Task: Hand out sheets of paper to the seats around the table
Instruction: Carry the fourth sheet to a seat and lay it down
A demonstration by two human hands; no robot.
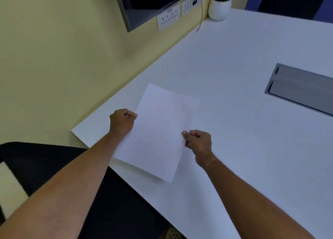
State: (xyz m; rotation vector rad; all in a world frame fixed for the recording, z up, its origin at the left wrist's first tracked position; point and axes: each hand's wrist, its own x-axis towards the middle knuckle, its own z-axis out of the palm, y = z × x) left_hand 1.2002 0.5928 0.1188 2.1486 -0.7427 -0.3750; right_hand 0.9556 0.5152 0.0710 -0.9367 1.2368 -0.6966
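Two hands on this one. Big white desk (234,62), chair (36,166) tucked at its corner, and the sheet (158,130) is over the near edge, long axis pointing away from me. Left hand (122,121) and right hand (198,143) are pinched shut on opposite long edges, equally close.

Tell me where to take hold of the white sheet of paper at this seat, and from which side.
Grip the sheet of paper by its two long edges, one from each side, as the left hand and right hand pinch it now. It is thin and broad, so a single-edge hold would probably let it droop. Its near end overhangs the table edge above the black chair.
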